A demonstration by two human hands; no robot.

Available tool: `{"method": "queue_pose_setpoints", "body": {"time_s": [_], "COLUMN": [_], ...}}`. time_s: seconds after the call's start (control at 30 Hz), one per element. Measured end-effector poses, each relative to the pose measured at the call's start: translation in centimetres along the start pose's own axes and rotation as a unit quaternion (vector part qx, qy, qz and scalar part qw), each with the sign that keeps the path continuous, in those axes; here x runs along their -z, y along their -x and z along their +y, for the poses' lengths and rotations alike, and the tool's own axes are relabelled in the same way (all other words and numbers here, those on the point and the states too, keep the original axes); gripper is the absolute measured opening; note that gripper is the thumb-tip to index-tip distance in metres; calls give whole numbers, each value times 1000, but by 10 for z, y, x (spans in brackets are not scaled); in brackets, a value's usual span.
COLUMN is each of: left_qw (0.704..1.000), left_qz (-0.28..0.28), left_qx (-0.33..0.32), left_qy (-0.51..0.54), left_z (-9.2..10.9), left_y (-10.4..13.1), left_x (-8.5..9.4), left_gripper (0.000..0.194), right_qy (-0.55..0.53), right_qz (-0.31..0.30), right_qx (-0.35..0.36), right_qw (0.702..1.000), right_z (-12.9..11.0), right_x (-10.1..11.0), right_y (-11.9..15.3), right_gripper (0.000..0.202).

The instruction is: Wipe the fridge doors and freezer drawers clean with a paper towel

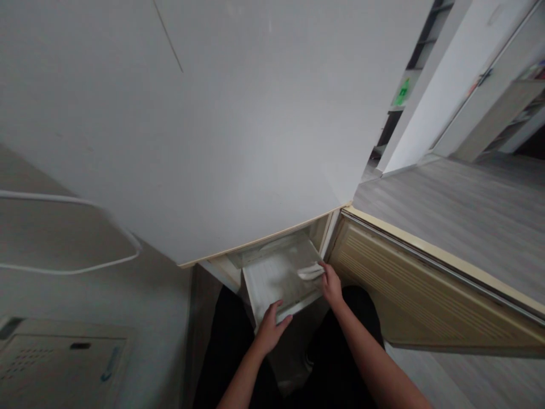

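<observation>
A whitish drawer (276, 272) sticks out from the low compartment of a white fridge-like cabinet, between my knees. At its near left corner is my left hand (269, 330), thumb and fingers on either side of the front edge, gripping it. My right hand (331, 285) is over the drawer's right side, fingers pinched on a folded white cloth (310, 271), perhaps tissue. The cloth's free end points left over the drawer floor. Apart from the cloth, I make out no contents in the drawer.
The compartment's door (409, 284) stands wide to the right, its ribbed yellowish inner side beside my right knee. Above the drawer rises a large white panel (255, 113). On the left wall hang a white cable (68, 199) and a metal box cover (63, 363). Grey wood-look floor (451, 210) lies beyond.
</observation>
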State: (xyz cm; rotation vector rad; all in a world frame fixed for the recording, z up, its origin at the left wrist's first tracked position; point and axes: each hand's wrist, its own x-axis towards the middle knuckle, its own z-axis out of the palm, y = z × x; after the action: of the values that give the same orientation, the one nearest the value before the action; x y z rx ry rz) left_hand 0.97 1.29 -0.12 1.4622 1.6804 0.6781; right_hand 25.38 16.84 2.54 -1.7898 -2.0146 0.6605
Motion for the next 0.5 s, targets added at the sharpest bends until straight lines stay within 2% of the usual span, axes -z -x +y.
{"method": "queue_pose_setpoints", "body": {"time_s": [0.07,0.1,0.17,0.23,0.33,0.43,0.5], "left_qw": [990,979,957,946,967,977,980], "left_qz": [45,53,49,42,87,165,163], "left_qx": [-5,-4,5,16,-1,-68,-94], "left_qy": [134,195,287,321,241,117,66], "left_z": [11,17,28,35,42,53,66], "left_y": [-1,-1,1,4,12,22,27], "left_x": [-6,-9,-13,-11,1,15,21], "left_gripper": [68,71,71,65,51,39,36], "right_qy": [-129,-218,-331,-392,-413,-322,-226], "right_qz": [42,53,36,3,3,82,142], "right_qx": [34,49,60,76,67,9,-6], "right_qw": [990,973,941,917,908,943,964], "right_z": [-14,-23,-39,-51,-55,-49,-47], "right_x": [-8,-16,-34,-50,-56,-46,-40], "right_y": [37,58,96,126,145,148,153], "right_gripper": [51,46,38,41,47,39,36]}}
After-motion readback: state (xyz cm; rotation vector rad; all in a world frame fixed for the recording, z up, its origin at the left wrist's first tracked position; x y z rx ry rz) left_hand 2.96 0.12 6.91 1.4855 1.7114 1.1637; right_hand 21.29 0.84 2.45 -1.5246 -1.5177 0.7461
